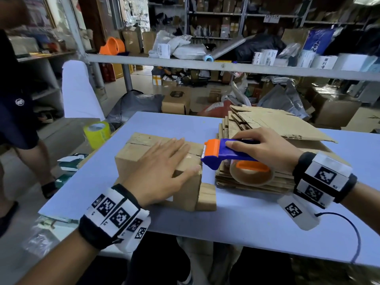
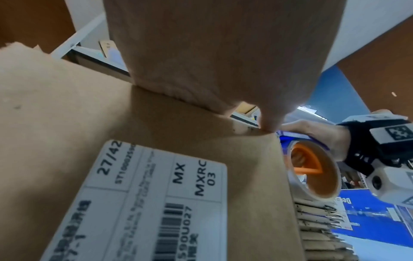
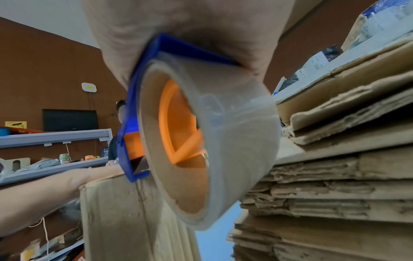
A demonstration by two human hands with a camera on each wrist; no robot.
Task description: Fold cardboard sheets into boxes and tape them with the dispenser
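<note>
Cardboard box [image 1: 156,159] sits folded on the blue table [image 1: 257,219], near its left edge, with its top flaps closed and the seam between them running toward the right-hand edge. I keep my left hand [image 1: 158,171] spread flat across that top, fingers straight and fanned, thumb lying along the near right corner; I judge this pressure is what stops the flaps from springing up and the box from sliding while tape goes on. A white shipping label [image 2: 138,199] shows on the near side wall, below my palm.

My right hand [image 1: 265,149] is wrapped around the blue and orange tape dispenser [image 1: 224,154], fingers curled over its handle, forefinger laid along the top. Its orange nose meets the box's right top edge just where the seam ends, which seems the right place to start a strip: tape anchored on the side wall can then be drawn across the seam. Whether the tape end has stuck yet I cannot tell. The clear roll [image 3: 212,150] hangs under the handle, close beside the box wall.

Just right of the box lies a stack of flat cardboard sheets [image 1: 273,124], within reach for the next boxes. A small cardboard block [image 1: 206,197] stands against the box's near corner. A yellow tape roll [image 1: 97,134] rests off the table's left side, and a person [image 1: 16,112] stands beyond it.
</note>
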